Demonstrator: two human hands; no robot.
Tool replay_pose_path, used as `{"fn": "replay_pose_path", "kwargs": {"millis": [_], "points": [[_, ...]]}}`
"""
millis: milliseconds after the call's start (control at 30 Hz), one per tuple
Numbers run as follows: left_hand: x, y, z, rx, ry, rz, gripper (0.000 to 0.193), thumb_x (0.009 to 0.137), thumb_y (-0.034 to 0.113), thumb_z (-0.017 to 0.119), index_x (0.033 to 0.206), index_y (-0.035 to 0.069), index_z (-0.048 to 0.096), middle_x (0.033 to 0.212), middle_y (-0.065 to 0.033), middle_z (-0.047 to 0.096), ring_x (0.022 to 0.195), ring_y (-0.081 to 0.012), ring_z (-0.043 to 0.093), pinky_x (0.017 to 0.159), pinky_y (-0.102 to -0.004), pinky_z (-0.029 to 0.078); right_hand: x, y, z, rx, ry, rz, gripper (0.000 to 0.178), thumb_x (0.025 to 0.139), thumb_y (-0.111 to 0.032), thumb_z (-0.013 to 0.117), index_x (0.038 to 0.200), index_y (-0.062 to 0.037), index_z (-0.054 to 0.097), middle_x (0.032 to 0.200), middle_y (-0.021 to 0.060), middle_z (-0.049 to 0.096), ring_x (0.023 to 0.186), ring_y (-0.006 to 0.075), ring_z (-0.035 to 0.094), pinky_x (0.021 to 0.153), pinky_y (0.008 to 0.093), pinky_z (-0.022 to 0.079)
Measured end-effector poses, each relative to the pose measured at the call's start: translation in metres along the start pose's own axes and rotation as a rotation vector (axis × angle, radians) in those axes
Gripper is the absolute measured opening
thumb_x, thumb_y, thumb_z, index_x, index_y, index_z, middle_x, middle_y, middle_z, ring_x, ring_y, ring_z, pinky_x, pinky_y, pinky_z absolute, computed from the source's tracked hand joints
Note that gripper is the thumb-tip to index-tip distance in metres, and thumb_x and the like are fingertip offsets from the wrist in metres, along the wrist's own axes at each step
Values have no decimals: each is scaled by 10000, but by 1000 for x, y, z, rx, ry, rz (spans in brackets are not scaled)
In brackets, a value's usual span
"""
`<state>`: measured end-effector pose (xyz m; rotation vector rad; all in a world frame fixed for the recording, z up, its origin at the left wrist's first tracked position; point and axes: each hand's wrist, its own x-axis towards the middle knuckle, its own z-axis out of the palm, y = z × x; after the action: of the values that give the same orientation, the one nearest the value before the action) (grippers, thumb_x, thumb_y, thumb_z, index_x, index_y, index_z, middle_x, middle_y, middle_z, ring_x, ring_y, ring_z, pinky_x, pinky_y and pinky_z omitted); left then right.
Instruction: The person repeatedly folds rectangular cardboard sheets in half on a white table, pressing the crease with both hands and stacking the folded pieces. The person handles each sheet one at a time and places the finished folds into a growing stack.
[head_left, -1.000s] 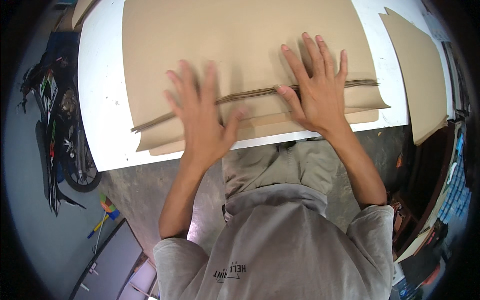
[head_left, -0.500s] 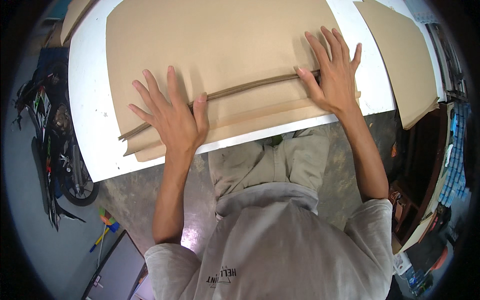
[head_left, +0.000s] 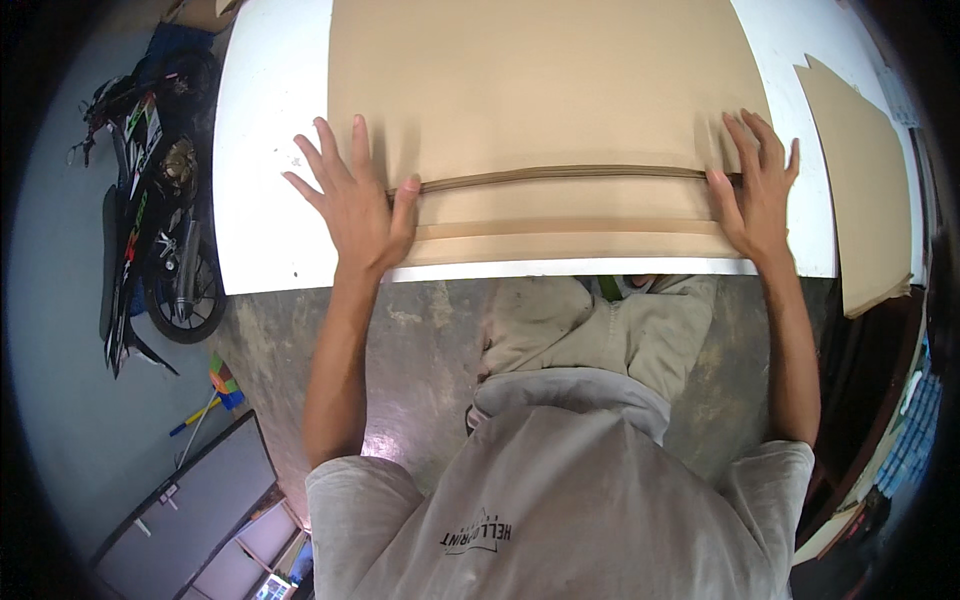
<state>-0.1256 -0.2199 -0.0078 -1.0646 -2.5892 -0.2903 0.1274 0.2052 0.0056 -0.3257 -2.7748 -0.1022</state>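
Observation:
A broad stack of brown paper or thin card sheets (head_left: 550, 90) lies on a white table. Across its near part runs a narrow dark band of layered sheet edges (head_left: 560, 172), nearly straight from side to side. At the left end of this band rests my left hand (head_left: 355, 215), fingers spread and thumb against the band. My right hand (head_left: 757, 195) is at the opposite end, its fingers also stretched out and its thumb beside the band. Both ends of the band are partly hidden by the hands. Nearer me, a paler strip (head_left: 570, 230) of the sheets runs parallel.
The white tabletop (head_left: 270, 200) ends just in front of my legs. More brown sheets (head_left: 865, 180) lie at the right, reaching past the table's edge. A motorcycle (head_left: 160, 210) stands on the floor at left. A dark grey panel (head_left: 195, 500) is at lower left.
The view has turned, so the table edge looks more level. My hands are farther apart, and the left one now covers the band's left end, which stuck out past it before.

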Motion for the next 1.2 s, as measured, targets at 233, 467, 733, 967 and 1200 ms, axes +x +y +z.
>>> {"fn": "replay_pose_path", "kwargs": {"millis": [233, 467, 733, 967, 1200], "points": [[2, -8, -3, -296, 82, -90, 821, 1067, 558, 463, 1655, -2, 346, 1719, -343, 226, 1625, -548, 78, 1246, -749, -63, -18, 41, 13, 84, 60, 77, 658, 1063, -507, 543, 1623, -171, 462, 1601, 180, 439, 1554, 357, 347, 1295, 664, 51], [0, 0, -8, -106, 204, 140, 562, 1057, 423, 587, 1448, 19, 569, 1484, -258, 547, 1480, -446, 411, 1241, -624, 229, -8, 16, -10, -181, -101, -8, 606, 1055, -507, 596, 1536, -139, 562, 1482, 186, 549, 1482, 338, 449, 1283, 654, 125], [-10, 33, -45, -262, -138, 346, 451, 826, 440, 883, 1034, 76, 719, 932, -105, 653, 864, -291, 627, 785, -413, 470, -14, -47, -42, 396, -211, -206, 350, 943, -350, 785, 1080, -45, 680, 1032, 148, 611, 983, 325, 602, 889, 445, 463], [-28, 50, -46, -161, -97, 154, 640, 833, 420, 890, 1338, 100, 660, 1329, -145, 618, 1264, -324, 562, 1072, -536, 355, -24, -59, -32, 488, -91, -175, 225, 893, -187, 806, 843, -40, 643, 840, 111, 564, 822, 310, 579, 765, 421, 422], [-29, 57, -43, -160, 6, 115, 772, 851, 401, 882, 1507, 129, 578, 1622, -193, 443, 1495, -387, 418, 1198, -607, 245, 14, -67, -19, 424, 24, -65, 207, 883, -189, 815, 909, -34, 680, 873, 117, 591, 865, 313, 597, 788, 436, 452]]}}
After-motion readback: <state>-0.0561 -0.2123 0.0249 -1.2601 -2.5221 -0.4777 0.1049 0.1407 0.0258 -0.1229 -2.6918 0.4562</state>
